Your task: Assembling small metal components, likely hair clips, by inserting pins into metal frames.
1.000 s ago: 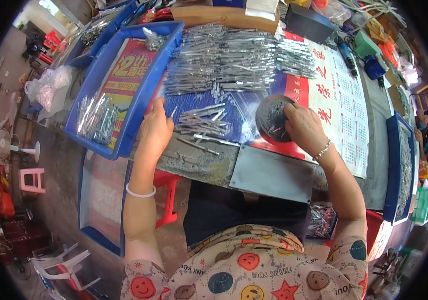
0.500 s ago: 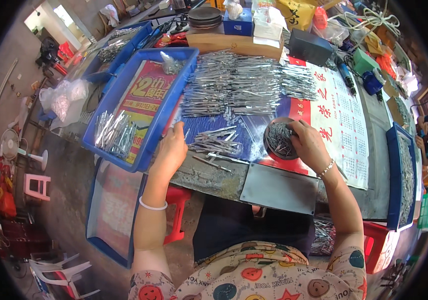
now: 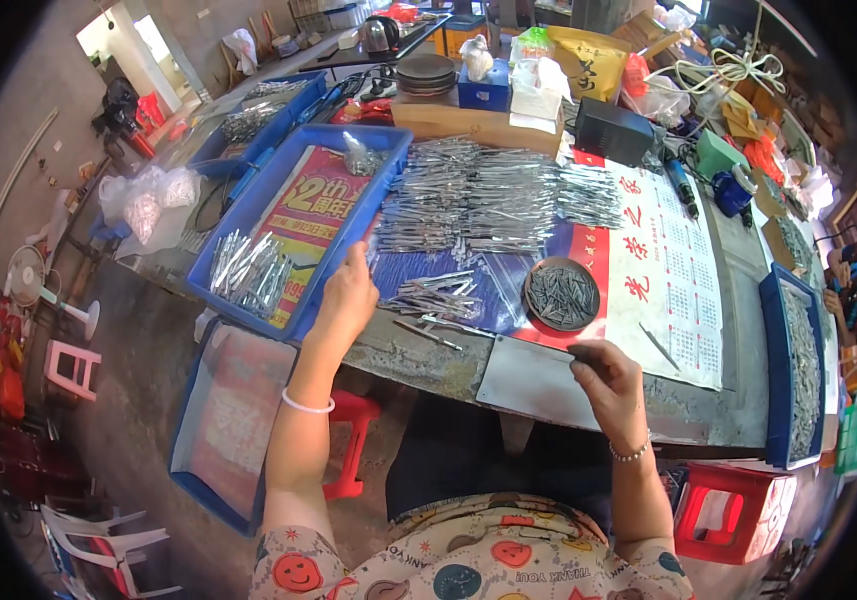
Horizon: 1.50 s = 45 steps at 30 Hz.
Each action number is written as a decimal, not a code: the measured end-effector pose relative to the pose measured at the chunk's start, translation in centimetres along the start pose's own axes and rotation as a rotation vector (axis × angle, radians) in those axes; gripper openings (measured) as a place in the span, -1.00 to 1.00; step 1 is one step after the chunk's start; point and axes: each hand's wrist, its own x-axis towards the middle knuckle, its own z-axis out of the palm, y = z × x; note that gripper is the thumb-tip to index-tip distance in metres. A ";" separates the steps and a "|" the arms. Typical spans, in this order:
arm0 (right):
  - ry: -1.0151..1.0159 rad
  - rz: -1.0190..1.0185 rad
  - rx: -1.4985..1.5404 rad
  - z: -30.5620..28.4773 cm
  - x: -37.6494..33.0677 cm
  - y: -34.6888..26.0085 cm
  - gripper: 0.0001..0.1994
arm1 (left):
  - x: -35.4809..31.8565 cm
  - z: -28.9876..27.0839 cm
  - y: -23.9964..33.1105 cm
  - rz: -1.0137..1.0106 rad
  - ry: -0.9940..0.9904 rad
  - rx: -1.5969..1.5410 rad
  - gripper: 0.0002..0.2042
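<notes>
My left hand (image 3: 346, 300) is closed beside the right wall of a blue tray (image 3: 341, 232); what its fingers hold is hidden. My right hand (image 3: 613, 385) is pinched above the right end of a flat grey plate (image 3: 534, 378) at the table's front edge. Anything between those fingertips is too small to name. A round dark bowl (image 3: 528, 305) of small grey metal pins (image 3: 563, 297) sits just beyond the right hand. Between the hands lies a loose pile of slim silvery metal pieces (image 3: 434, 297). Larger rows of similar pieces (image 3: 509, 200) lie behind it.
More metal pieces (image 3: 249, 275) and a small plastic bag (image 3: 361, 155) lie in the blue tray. Another blue tray (image 3: 777, 370) stands at the right edge. A thin rod (image 3: 660, 346) rests on the calendar sheet (image 3: 684, 260). A black box (image 3: 616, 128) stands behind.
My right hand has come out of the bowl and moved toward me, over the grey plate's right end. My left hand stays beside the tray. The view has shifted slightly.
</notes>
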 end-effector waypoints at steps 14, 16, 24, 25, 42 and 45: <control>-0.135 0.357 0.694 1.3 -5.2 1.8 -0.89 | -15.4 0.1 15.7 -0.347 -0.672 -1.650 -0.73; -0.173 0.399 0.716 1.4 -5.0 2.3 -0.89 | -16.3 0.7 15.8 -0.418 -0.756 -1.649 -0.73; -0.344 0.541 0.910 2.5 -4.4 3.1 -0.88 | -17.2 0.5 15.5 -0.456 -0.667 -1.601 -0.76; -0.359 0.546 0.912 2.7 -4.5 3.0 -0.88 | -17.4 0.3 15.6 -0.460 -0.657 -1.597 -0.77; -0.414 0.503 0.809 0.8 -6.1 2.0 -0.86 | -18.4 0.3 15.9 -0.414 -0.682 -1.452 -0.84; -0.385 0.452 0.797 0.7 -6.2 2.4 -0.86 | -17.8 0.7 16.0 -0.358 -0.699 -1.414 -0.83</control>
